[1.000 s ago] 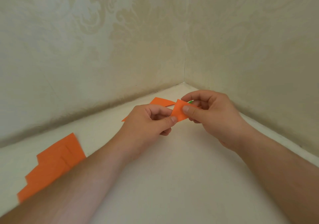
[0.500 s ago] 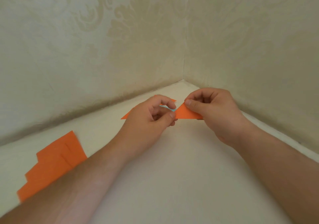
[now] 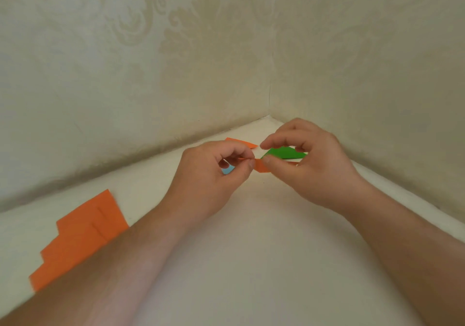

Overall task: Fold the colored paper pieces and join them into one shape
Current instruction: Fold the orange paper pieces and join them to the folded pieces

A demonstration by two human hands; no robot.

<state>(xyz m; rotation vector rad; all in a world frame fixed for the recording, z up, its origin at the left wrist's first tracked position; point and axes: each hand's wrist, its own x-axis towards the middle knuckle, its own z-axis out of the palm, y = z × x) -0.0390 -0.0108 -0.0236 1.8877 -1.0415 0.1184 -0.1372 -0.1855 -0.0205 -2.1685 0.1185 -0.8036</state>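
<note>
Both hands meet near the far corner of the white table [image 3: 251, 262]. My left hand [image 3: 211, 177] and my right hand [image 3: 309, 164] pinch a small folded orange paper piece [image 3: 260, 166] between thumbs and forefingers, held just above the surface. A folded green piece [image 3: 284, 152] shows under my right hand's fingers. A bit of light blue paper [image 3: 227, 169] peeks out beneath my left hand. Another orange piece [image 3: 241, 142] lies on the table behind my hands, mostly hidden.
A stack of flat orange paper sheets [image 3: 83, 235] lies at the left, partly covered by my left forearm. Two patterned cream walls [image 3: 176, 61] close in the table at the back and right, meeting in a corner just beyond my hands.
The orange piece now shows smaller between my fingertips, turned edge-on. My right hand's fingers lifted, uncovering the green piece. The blue bit is now visible under my left hand.
</note>
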